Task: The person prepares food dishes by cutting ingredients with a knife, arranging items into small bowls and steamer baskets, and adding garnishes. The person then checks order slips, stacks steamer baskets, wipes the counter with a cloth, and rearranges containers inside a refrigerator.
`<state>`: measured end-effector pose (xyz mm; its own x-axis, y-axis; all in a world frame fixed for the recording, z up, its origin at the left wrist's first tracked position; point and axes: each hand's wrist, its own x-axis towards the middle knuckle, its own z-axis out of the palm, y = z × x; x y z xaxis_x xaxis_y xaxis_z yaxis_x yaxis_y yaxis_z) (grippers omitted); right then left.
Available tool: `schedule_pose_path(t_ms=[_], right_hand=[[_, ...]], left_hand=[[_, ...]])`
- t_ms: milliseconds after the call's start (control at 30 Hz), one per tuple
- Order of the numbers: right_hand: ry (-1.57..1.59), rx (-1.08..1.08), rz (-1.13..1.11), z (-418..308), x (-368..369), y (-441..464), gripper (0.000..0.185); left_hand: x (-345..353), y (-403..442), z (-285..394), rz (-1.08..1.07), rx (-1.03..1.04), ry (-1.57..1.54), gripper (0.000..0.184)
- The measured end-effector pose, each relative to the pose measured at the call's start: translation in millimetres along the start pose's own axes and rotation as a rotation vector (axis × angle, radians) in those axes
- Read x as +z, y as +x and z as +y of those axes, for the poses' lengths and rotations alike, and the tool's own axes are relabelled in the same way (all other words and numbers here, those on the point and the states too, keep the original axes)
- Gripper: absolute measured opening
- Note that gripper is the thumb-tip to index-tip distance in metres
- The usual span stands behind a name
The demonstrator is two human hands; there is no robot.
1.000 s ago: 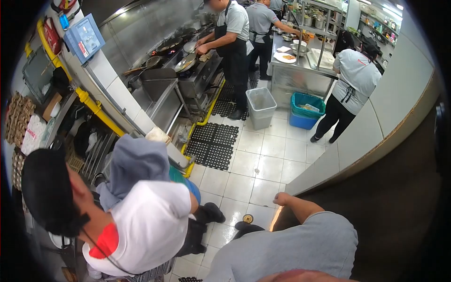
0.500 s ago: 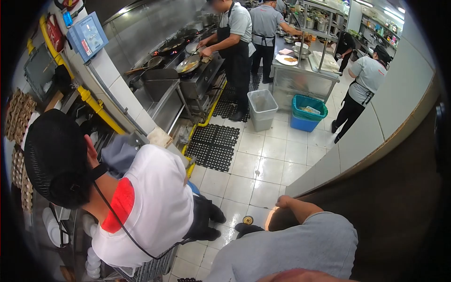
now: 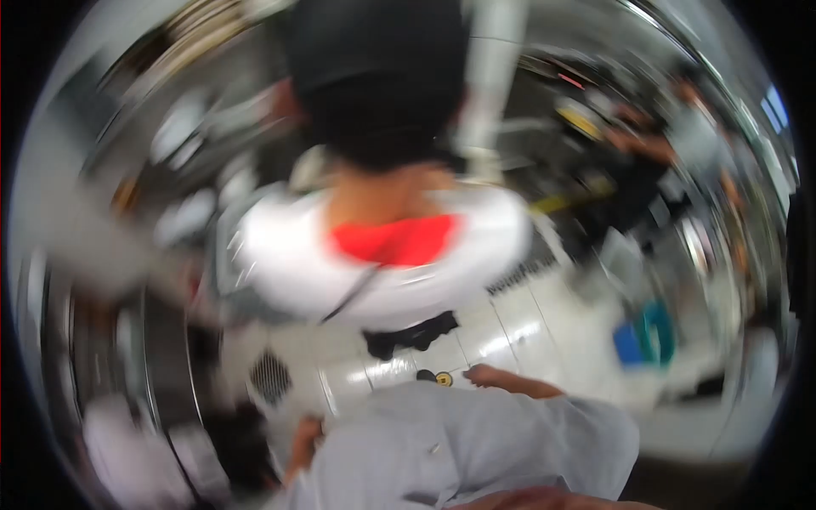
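My right hand (image 3: pixel 480 375) hangs in front of my grey shirt (image 3: pixel 459 429), at the end of a bare forearm. Left of it, a small round gold disc with a dark centre (image 3: pixel 443 379) shows beside a dark shoe tip (image 3: pixel 426 375); whether hand and disc touch I cannot tell. My left hand (image 3: pixel 308 430) is low on the left side of the shirt. Nothing shows in either hand, but blur smears the fingers. Directly ahead stands a person in a white shirt (image 3: pixel 280 246) with a red collar and a black cap (image 3: pixel 378 76), back to me.
White floor tiles (image 3: pixel 544 340) carry a dark drain grate (image 3: pixel 270 376). To the right are a blue bin (image 3: pixel 631 342), a teal-lined bin (image 3: pixel 656 331) and a grey bin (image 3: pixel 622 259). A cook (image 3: pixel 693 136) works at the stove. Another person in white (image 3: pixel 132 463) is at lower left.
My view has swung left, so the white-shirted person is now central and the stove and bins lie further right. My left hand has come into view. The picture has become blurred.
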<state>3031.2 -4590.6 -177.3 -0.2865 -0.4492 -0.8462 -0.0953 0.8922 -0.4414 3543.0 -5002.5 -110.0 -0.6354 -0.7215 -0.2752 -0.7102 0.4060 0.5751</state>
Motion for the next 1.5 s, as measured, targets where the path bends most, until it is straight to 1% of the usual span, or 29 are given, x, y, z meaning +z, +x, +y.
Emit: schedule_pose_path(t_ms=[33, 67, 133, 200, 267, 333, 367, 400, 467, 533, 600, 667, 733, 800, 867, 900, 967, 1033, 1100, 1133, 1200, 1233, 1267, 1300, 1333, 1400, 1433, 1467, 1500], right_hand=[[-0.129, -0.108, -0.119, -49.1, -8.3, -6.8, 0.069], [-0.242, -0.230, -0.226, -100.9, -19.3, -18.1, 0.074], [-0.279, -0.388, -0.315, -190.0, -4.7, -29.0, 0.075], [-0.175, -0.349, -0.558, -225.4, 37.7, 53.3, 0.076], [-0.347, -0.533, -0.544, -281.6, 76.4, 61.8, 0.071], [-0.444, -0.522, -0.607, -336.8, 113.6, 52.9, 0.066], [-0.391, -0.487, -0.618, -364.4, 125.7, 24.1, 0.061], [-0.336, -0.458, -0.623, -385.2, 140.8, 23.6, 0.057], [-0.255, -0.376, -0.601, -419.6, 167.9, 36.1, 0.051], [-0.126, -0.207, -0.517, -455.3, 186.0, 42.4, 0.047], [-0.070, -0.129, -0.392, -501.9, 199.8, 37.2, 0.041], [0.048, -0.128, -0.322, -533.7, 208.7, 57.1, 0.040], [0.113, -0.140, -0.223, -566.4, 215.7, 74.2, 0.038], [0.193, -0.150, -0.227, -591.6, 219.1, 98.4, 0.038], [0.229, -0.115, -0.195, -616.6, 227.2, 124.5, 0.038], [0.214, -0.111, -0.182, -636.6, 232.2, 130.2, 0.039], [0.255, -0.068, -0.147, -670.5, 246.7, 165.5, 0.040], [0.294, -0.031, -0.147, -709.5, 267.4, 212.0, 0.038], [0.246, -0.038, -0.179, -771.3, 300.1, 247.8, 0.037], [0.209, -0.040, -0.200, -803.2, 319.2, 262.1, 0.036], [0.157, -0.146, -0.329, -887.4, 364.2, 282.9, 0.028], [0.149, -0.209, -0.383, -929.9, 388.8, 291.9, 0.027], [0.027, -0.287, -0.422, -978.2, 413.5, 294.6, 0.026], [-0.096, -0.373, -0.457, -1030.6, 439.5, 291.7, 0.025], [-0.114, -0.462, -0.506, -1082.0, 466.1, 281.8, 0.027], [-0.156, -0.622, -0.576, -1173.0, 519.1, 255.5, 0.027], [-0.179, -0.695, -0.598, -1211.0, 543.3, 244.4, 0.027], [-0.179, -0.704, -0.590, -1241.6, 566.1, 234.0, 0.027], [-0.221, -0.742, -0.634, -1270.7, 589.5, 225.1, 0.029]], left_hand=[[29.4, 0.2, -25.6, -0.439, 0.305, 0.556, 0.039], [49.6, 1.3, -28.9, -0.425, 0.157, 0.388, 0.038], [81.8, 4.1, 2.9, -0.326, -0.114, 0.024, 0.056], [79.6, -5.7, 16.1, -0.307, -0.216, -0.213, 0.053], [53.9, -37.4, 32.3, -0.307, -0.317, -0.325, 0.049], [52.6, -73.1, 13.6, -0.224, -0.385, -0.349, 0.051], [48.7, -87.7, 1.0, -0.206, -0.359, -0.414, 0.047], [37.6, -96.3, -11.3, -0.186, -0.431, -0.490, 0.042], [9.4, -95.9, -44.0, -0.173, -0.489, -0.491, 0.039], [-27.2, -86.7, -74.5, -0.224, -0.491, -0.377, 0.040], [-67.3, -75.3, -100.7, -0.095, -0.536, -0.524, 0.042], [-112.4, -53.5, -128.4, 0.117, -0.518, -0.606, 0.044], [-176.2, -18.2, -157.0, 0.130, -0.476, -0.625, 0.044], [-230.0, 23.5, -202.0, 0.258, -0.331, -0.627, 0.037], [-293.6, 62.1, -236.6, 0.298, -0.400, -0.853, 0.036], [-319.1, 80.0, -255.5, 0.302, -0.403, -0.849, 0.036], [-368.9, 117.9, -293.6, 0.490, -0.433, -0.931, 0.034], [-410.2, 141.4, -327.0, 0.510, -0.481, -0.967, 0.034], [-450.9, 155.0, -365.6, 0.482, -0.596, -1.020, 0.034], [-471.3, 159.9, -383.5, 0.492, -0.603, -1.014, 0.034], [-511.0, 161.7, -418.1, 0.571, -0.677, -0.981, 0.035], [-525.3, 161.3, -442.1, 0.686, -0.657, -0.910, 0.033], [-540.2, 158.4, -465.9, 0.695, -0.660, -0.907, 0.033], [-557.9, 156.0, -492.0, 0.829, -0.685, -0.765, 0.032], [-579.5, 156.2, -517.6, 0.958, -0.701, -0.619, 0.031], [-619.0, 161.7, -566.3, 1.119, -0.805, -0.515, 0.032], [-637.2, 167.7, -587.2, 1.164, -0.917, -0.463, 0.032], [-645.3, 176.8, -614.9, 1.169, -0.904, -0.467, 0.032], [-644.1, 189.0, -650.8, 1.185, -1.030, -0.323, 0.034]])
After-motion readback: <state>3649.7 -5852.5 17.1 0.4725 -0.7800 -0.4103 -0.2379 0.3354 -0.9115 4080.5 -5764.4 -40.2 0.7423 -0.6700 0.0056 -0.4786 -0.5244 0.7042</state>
